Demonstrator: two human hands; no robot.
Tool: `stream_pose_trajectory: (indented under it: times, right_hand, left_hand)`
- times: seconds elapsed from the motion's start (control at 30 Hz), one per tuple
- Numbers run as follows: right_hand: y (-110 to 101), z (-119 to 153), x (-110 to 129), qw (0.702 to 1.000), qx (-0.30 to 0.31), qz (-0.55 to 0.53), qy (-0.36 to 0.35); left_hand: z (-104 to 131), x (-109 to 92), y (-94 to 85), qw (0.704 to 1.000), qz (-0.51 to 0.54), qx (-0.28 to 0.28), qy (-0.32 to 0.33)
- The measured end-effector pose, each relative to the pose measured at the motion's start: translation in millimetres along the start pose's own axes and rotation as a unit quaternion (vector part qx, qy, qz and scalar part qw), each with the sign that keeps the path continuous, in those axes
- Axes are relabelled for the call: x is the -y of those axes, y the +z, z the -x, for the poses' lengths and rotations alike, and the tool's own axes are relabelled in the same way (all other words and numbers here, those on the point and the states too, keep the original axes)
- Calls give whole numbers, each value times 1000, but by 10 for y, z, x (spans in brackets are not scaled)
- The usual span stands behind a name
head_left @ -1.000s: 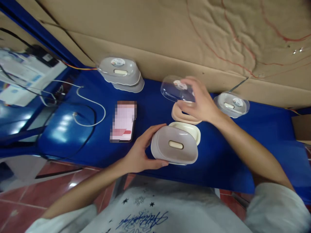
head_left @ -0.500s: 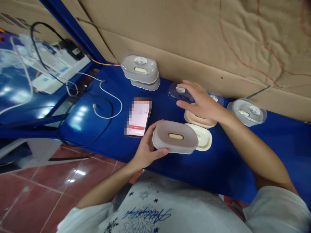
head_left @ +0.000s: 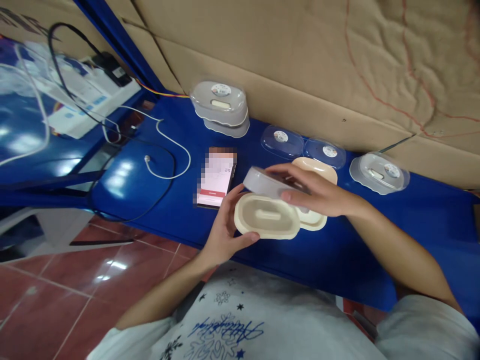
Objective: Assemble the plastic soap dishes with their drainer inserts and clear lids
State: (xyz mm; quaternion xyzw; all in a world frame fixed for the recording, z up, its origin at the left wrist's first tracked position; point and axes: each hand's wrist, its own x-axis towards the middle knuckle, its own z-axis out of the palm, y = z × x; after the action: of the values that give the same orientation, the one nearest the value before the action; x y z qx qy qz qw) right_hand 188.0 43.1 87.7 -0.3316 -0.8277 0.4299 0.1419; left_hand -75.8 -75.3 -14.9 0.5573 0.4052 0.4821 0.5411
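My left hand (head_left: 228, 230) grips the left end of a cream oval plastic tray (head_left: 268, 231), with its thumb along the near rim. Just above the tray, my right hand (head_left: 315, 192) holds a greyish translucent oval cover (head_left: 262, 184), tilted and apart from the tray. Partly hidden behind these, a second cream tray (head_left: 315, 221) lies on the blue table. A peach oval tray (head_left: 322, 169) sits beyond my right hand, partly covered by it. Two clear lids (head_left: 282, 142) with round stickers lie side by side at the back.
Stacked lidded containers (head_left: 219, 107) stand at the back left, and another lidded container (head_left: 380, 172) at the right. A phone (head_left: 215, 177) lies left of my hands. Cables (head_left: 176, 145) and a white power strip (head_left: 93, 110) are farther left. Cardboard (head_left: 281, 65) lines the back.
My right hand has come down from the clear lids and lifted the grey cover off the cream tray, uncovering its inside. My left hand keeps its hold at the left end.
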Motion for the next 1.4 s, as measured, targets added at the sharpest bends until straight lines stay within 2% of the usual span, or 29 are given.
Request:
stream_pose_trajectory:
  times: [0.1,0.17,0.23,0.37,0.5,0.63,0.83,0.93,1.03,1.1,1.2,1.3,1.4]
  right_hand:
    - [-5,-139,-149,992,-69,104,-14]
    - [51,-274,-217,984,-77,164,-3]
    - [129,-418,-254,975,-72,207,17]
    - [228,-627,-259,965,-62,254,29]
    - [230,-698,-248,965,-49,255,18]
    - [244,-728,-286,967,-36,251,25]
    - [190,-662,-408,968,-24,247,25]
    - [46,-458,-427,970,-58,235,9]
    - [-177,-61,-483,960,-137,244,8]
    - [-342,300,-594,939,-199,277,42]
    - [-553,883,-865,889,-281,347,98]
    - [-680,1356,-1136,852,-285,397,188]
    - [-717,1617,-1273,834,-255,391,292]
  left_hand:
    - [65,-56,-126,994,-99,41,9]
    - [74,-134,-240,975,-212,66,21]
    - [51,-246,-351,938,-330,94,55]
    - [-84,-487,-506,839,-508,155,119]
    - [-317,-590,-602,783,-569,200,154]
    - [-543,-538,-650,737,-610,240,167]
    - [-661,-532,-565,714,-634,249,160]
    - [-680,-576,-507,702,-652,252,134]
    - [-691,-575,-483,687,-669,250,133]
    - [-694,-550,-478,679,-677,247,137]
    - [-695,-524,-453,673,-685,241,140]
    - [-687,-542,-384,676,-689,221,136]
    - [-669,-563,-297,687,-677,224,142]
